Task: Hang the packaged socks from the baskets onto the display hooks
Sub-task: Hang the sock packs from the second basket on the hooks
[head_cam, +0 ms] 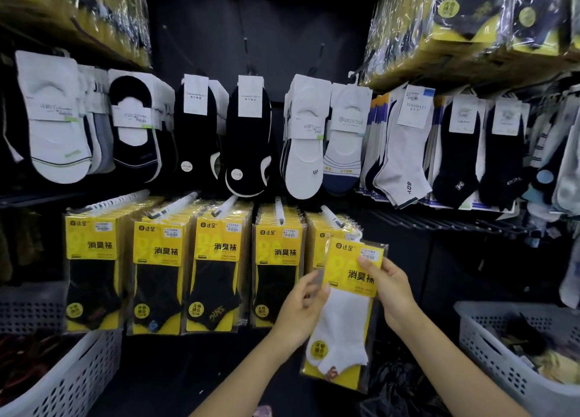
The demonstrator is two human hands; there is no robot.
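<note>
Hanging step | sock pack (348,316) is gripped by right hand (394,292), pinched by left hand (299,310) | next, likely: hole threaded onto hook (331,217) just above hands

A shop's sock aisle: rows of packaged socks (216,272) with price stickers (171,231) hang from hooks (281,211) on a dark wall (266,39), and plastic baskets (489,347) of stock sit below.

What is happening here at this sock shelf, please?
A person is stocking a sock display. Both hands hold one yellow plastic packet of white socks: the left hand pinches its left edge, the right hand grips its right edge. It is just below the rightmost white display hook of the lower row, seemingly not yet hung. A white perforated plastic basket stands at the right.
</note>
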